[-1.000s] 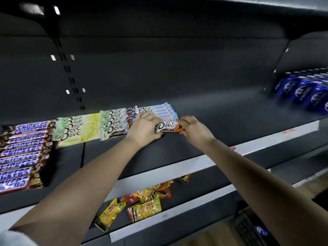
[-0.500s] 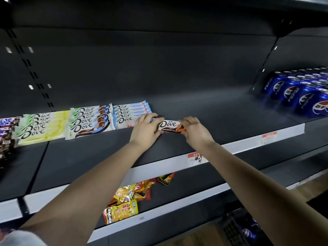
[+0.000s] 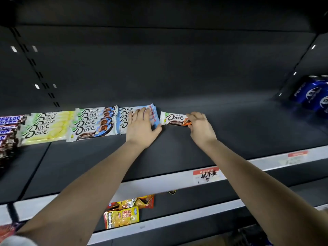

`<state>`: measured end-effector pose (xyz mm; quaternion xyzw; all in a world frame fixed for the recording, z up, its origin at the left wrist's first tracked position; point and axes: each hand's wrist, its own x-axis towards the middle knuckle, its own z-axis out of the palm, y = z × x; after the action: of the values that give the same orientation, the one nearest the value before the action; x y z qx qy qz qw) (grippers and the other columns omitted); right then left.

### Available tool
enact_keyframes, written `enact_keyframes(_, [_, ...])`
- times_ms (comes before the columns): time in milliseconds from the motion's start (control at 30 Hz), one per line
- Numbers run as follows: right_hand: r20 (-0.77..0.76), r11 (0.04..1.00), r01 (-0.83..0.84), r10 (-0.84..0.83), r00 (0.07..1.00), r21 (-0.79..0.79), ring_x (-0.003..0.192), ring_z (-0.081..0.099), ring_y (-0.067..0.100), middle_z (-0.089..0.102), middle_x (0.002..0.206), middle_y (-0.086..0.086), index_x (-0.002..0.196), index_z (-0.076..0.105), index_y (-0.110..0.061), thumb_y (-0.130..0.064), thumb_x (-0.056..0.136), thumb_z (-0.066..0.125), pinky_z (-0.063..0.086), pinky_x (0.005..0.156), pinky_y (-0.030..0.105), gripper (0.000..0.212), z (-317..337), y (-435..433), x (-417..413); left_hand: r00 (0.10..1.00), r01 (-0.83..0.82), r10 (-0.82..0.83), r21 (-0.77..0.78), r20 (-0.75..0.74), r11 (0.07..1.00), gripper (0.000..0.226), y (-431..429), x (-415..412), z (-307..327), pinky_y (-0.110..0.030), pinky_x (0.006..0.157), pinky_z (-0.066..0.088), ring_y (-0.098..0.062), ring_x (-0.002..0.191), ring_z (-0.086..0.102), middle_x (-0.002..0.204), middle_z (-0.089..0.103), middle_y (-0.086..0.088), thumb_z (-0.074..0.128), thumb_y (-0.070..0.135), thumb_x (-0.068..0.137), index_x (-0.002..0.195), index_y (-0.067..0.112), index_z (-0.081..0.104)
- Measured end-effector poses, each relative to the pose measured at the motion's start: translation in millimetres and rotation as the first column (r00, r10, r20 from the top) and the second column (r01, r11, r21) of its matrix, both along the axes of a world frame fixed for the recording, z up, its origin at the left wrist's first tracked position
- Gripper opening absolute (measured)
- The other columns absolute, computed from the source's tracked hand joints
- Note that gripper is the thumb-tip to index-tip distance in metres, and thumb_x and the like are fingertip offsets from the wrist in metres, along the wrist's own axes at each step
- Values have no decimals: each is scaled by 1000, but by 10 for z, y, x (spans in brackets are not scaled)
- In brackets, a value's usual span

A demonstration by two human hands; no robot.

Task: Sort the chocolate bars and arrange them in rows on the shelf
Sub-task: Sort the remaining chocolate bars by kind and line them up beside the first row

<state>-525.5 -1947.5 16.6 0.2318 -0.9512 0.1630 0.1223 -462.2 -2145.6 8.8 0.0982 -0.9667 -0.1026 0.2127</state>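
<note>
Shelf: the dark shelf [image 3: 257, 132] carries everything; most of its deck to the right lies bare, so new rows can probably grow that way.
Sorted rows: Snickers bars [image 3: 7, 128] at the far left, then a yellow-green Dove stack [image 3: 44, 128], a blue-brown Dove stack [image 3: 94, 123] and a light blue Dove stack [image 3: 124, 118], one flavour per stack, shingled front to back and edge to edge.
Snack bags: snack bags [image 3: 124, 213] lie loose on the lower shelf, not part of the rows.
Left hand: the left hand [image 3: 142, 125] lies flat on the light blue stack, fingers straight, thumb at its right edge, likely steadying it while a neighbour goes in.
Right hand: the right hand [image 3: 200, 126] has curled fingers [image 3: 195, 115] pinching the right end of the orange bar, which leaves the label showing.
Orange Dove bar: the orange Dove bar [image 3: 174, 118] lies just right of the light blue stack, a narrow gap between them; seemingly it starts a new row.
Next step: probably nudging it square with its neighbours.
</note>
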Motion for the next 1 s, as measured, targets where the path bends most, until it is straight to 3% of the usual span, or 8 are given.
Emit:
enact_keyframes(200, [-47, 1000, 9, -9, 999, -8, 132, 27, 20, 44, 139, 1, 138, 41, -11, 8, 84, 52, 41, 98, 30, 59, -39, -224, -289, 996, -55, 57, -26, 75, 998, 77, -24, -101, -30, -38, 118, -2, -23, 144, 13, 154, 21, -7, 37, 56, 89, 147, 10, 18])
enact_keyframes(500, [-53, 999, 29, -31, 998, -34, 134, 24, 21, 42, 141, -1, 138, 43, -16, 15, 81, 45, 45, 94, 34, 65, -44, -559, -614, 994, -76, 83, -87, 72, 993, 76, -32, -138, -66, -39, 118, 3, -24, 143, 16, 154, 24, -6, 33, 58, 87, 147, 13, 22])
enact_keyframes(633, [-51, 995, 43, -48, 998, -93, 125, 35, 26, 36, 139, 7, 128, 55, -17, 10, 83, 48, 50, 84, 38, 53, -59, -560, -591, 994, -73, 80, -80, 79, 994, 76, -38, -142, -61, -39, 118, 3, -23, 143, 14, 154, 22, -6, 33, 58, 87, 147, 13, 21])
enact_keyframes(800, [-87, 995, 59, -66, 994, -81, 117, 45, 25, 51, 129, 5, 124, 59, -18, -1, 90, 48, 39, 100, 37, 40, -77, -547, -566, 995, -72, 77, -80, 70, 994, 75, -28, -125, -58, -38, 117, 2, -23, 143, 15, 154, 24, -6, 34, 58, 88, 147, 12, 22])
enact_keyframes(1000, [-64, 994, 98, -100, 993, -39, 122, 41, 25, 48, 135, 3, 128, 55, -21, -12, 95, 45, 34, 101, 38, 36, -46, -539, -489, 993, -70, 76, -72, 87, 995, 75, -21, -118, -45, -38, 117, 3, -23, 143, 15, 154, 23, -6, 34, 57, 88, 147, 13, 22])
